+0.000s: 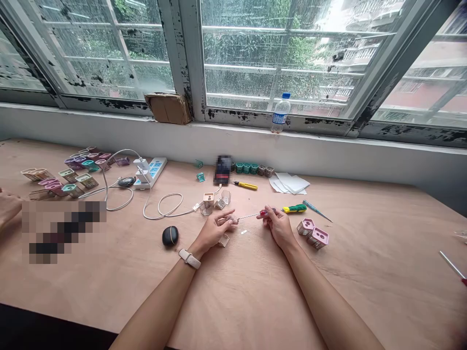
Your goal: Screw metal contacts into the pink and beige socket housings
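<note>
My left hand (211, 231) pinches a small transparent plastic part (233, 219) between its fingertips above the plywood table (233, 287). My right hand (277, 226) shuts on a thin red-handled screwdriver (263, 212), whose shaft reaches left to that part. Two pink plastic housings (317, 238) stand just right of my right hand. A green-and-yellow screwdriver (295, 208) lies above them. Several transparent housings (211, 201) sit beyond my left hand, and another (224, 240) lies under its fingers.
Left of my hands lie a black oval object (170, 236), white cables (160, 209), a power strip (151, 172) and several coloured housings (69, 180). Another person's hand (9, 206) enters at far left. A yellow-handled screwdriver (245, 185) and papers (290, 183) lie beyond.
</note>
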Demonstrator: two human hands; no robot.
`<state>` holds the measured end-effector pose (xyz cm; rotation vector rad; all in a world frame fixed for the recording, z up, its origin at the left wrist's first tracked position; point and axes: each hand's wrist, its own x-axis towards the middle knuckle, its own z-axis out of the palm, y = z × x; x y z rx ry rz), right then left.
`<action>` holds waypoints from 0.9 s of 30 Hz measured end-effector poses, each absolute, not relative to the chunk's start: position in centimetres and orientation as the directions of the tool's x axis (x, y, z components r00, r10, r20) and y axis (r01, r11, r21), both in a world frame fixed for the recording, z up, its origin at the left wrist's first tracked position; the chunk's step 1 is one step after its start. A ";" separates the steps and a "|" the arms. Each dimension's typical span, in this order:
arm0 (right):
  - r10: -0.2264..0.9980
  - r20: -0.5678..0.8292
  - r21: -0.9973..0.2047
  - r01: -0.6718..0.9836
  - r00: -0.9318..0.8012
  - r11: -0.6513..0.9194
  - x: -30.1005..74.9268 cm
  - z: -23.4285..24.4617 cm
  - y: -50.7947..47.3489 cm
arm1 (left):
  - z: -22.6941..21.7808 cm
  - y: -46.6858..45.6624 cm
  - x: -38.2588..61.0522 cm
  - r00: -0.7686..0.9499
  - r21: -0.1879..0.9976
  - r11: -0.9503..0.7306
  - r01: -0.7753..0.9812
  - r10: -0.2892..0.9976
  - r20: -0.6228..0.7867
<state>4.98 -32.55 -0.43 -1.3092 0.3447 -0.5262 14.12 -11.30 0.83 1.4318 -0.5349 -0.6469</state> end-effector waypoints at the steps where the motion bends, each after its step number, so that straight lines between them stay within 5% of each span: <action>1: -0.549 0.051 -0.970 0.173 0.834 0.172 5.0 -0.4 -32.5 | 0.9 -11.3 14.1 0.724 0.997 0.023 0.069 -0.689 -0.035; 13: -0.547 0.037 -0.967 0.169 0.837 0.192 4.9 -0.4 -32.5 | 1.2 -11.2 14.1 0.740 0.994 -0.082 -0.070 -0.673 -0.003; 27: -0.526 0.049 -0.982 0.138 0.849 0.131 4.7 0.0 -32.2 | 1.2 -11.2 13.8 0.701 0.999 -0.037 -0.025 -0.713 -0.008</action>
